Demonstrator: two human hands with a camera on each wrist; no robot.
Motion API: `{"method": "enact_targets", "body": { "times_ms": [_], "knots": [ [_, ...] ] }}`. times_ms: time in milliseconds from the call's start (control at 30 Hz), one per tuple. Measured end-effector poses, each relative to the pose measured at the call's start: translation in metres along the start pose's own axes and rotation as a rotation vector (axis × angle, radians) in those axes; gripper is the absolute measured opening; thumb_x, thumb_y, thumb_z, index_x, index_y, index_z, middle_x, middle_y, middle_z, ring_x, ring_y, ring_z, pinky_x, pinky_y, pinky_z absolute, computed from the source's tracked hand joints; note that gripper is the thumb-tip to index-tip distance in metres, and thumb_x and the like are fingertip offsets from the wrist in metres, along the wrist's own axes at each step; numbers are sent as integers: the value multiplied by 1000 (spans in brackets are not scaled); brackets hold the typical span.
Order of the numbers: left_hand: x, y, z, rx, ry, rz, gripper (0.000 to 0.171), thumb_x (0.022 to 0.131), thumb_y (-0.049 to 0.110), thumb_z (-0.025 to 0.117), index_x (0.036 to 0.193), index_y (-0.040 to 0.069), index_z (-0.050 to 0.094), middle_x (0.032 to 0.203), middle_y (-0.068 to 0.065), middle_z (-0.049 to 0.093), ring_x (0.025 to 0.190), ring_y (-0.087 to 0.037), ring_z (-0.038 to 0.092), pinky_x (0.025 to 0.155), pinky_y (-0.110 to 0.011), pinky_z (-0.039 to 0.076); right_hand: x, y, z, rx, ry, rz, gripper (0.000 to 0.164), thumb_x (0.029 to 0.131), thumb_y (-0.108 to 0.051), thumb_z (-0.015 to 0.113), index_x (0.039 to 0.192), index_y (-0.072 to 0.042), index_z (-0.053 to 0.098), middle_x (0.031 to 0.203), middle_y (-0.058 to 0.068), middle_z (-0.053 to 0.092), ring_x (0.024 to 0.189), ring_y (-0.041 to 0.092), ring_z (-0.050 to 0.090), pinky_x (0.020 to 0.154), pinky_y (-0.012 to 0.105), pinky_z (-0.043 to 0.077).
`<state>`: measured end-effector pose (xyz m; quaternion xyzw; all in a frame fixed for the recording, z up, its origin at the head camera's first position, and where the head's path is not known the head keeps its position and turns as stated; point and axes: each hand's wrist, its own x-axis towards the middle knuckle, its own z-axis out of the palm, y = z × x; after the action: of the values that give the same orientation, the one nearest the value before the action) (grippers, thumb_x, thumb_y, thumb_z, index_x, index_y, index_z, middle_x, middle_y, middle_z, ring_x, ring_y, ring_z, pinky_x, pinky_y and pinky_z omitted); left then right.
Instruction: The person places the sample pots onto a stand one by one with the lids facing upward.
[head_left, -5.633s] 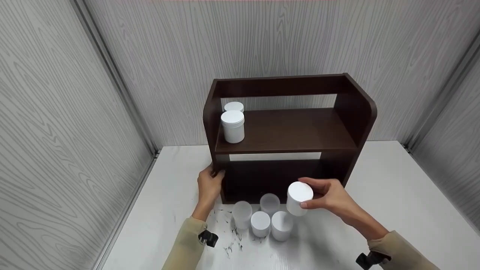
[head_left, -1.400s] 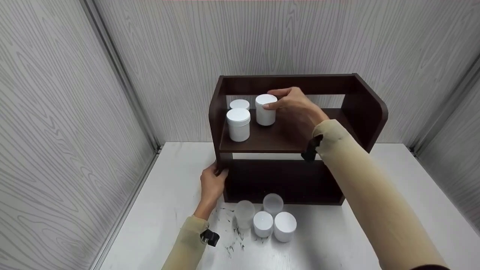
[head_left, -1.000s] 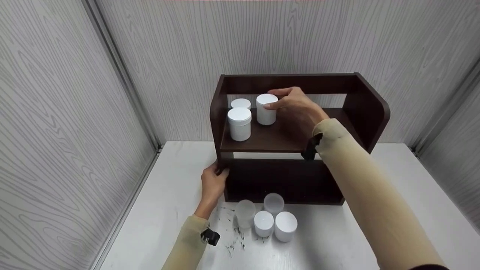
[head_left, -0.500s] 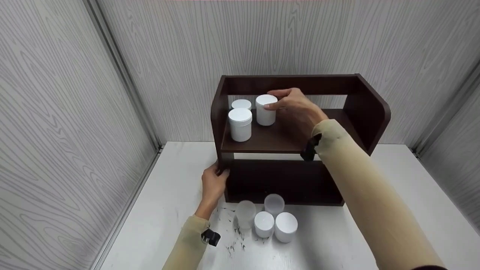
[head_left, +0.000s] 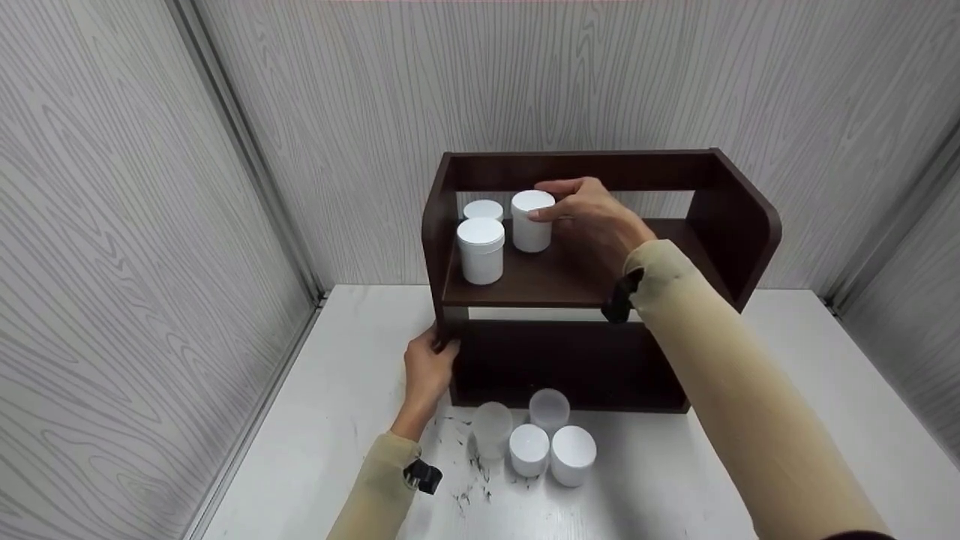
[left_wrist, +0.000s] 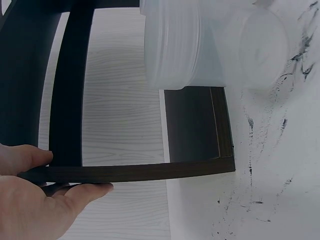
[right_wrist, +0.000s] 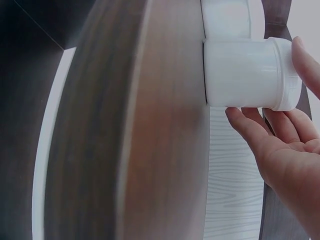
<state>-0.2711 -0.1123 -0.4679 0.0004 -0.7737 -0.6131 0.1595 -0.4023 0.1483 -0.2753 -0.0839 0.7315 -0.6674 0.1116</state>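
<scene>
My right hand (head_left: 589, 214) holds a white lidded jar (head_left: 532, 231) by its lid end, thumb in front and fingers behind. Upright, that jar stands on the upper board of a dark brown two-tier shelf (head_left: 570, 281); the right wrist view shows the jar's base (right_wrist: 212, 75) right at the board. Two similar jars occupy the left end of the same board, a front jar (head_left: 481, 251) partly covering a rear jar (head_left: 484, 210). At the shelf's left side panel (left_wrist: 150, 172), my left hand (head_left: 427, 371) grips the edge between thumb and fingers.
Before the shelf on the white table (head_left: 337, 405) stand two white jars, a left one (head_left: 529, 450) and a right one (head_left: 573, 455), plus two translucent containers, a nearer one (head_left: 492, 431) and a farther one (head_left: 549, 410). Dark marks streak the table beside them. Grey wood-patterned walls (head_left: 360, 90) enclose the table.
Since the oldest frame, my right hand has carried the jar up from in front of the shelf onto the upper board. Over the last second both hands have stayed in place.
</scene>
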Motion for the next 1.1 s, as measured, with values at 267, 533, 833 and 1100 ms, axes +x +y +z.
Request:
{"method": "enact_targets", "body": {
  "times_ms": [267, 533, 833, 1100],
  "knots": [
    [0, -1, 0, 1, -8, -2, 48, 101, 7, 64, 144, -12, 55, 136, -25, 66, 126, -35, 64, 105, -46, 52, -5, -1, -5, 37, -14, -15, 74, 82, 2, 88, 150, -4, 58, 143, 13, 63, 113, 19, 66, 106, 37, 51],
    [0, 0, -2, 29, -18, 2, 42, 102, 5, 63, 141, -10, 58, 134, -25, 66, 126, -37, 64, 105, -48, 52, -22, -11, -10, -128, 46, -160, 71, 83, -2, 89, 147, 2, 59, 149, 17, 59, 133, 25, 59, 103, 32, 52],
    [4, -3, -3, 49, 0, -6, 40, 100, 5, 65, 137, -10, 62, 131, -25, 68, 124, -36, 65, 104, -47, 53, -50, -17, -10, -165, 93, -290, 66, 82, -2, 90, 141, 9, 61, 143, 23, 62, 133, 34, 60, 106, 33, 51],
    [7, -4, -4, 54, -2, -6, 36, 101, 7, 64, 133, -10, 65, 126, -24, 71, 119, -35, 68, 101, -47, 54, -88, -12, -7, -200, 102, -333, 55, 82, -5, 91, 133, 4, 69, 130, 18, 71, 124, 29, 67, 99, 31, 55]
  ]
}}
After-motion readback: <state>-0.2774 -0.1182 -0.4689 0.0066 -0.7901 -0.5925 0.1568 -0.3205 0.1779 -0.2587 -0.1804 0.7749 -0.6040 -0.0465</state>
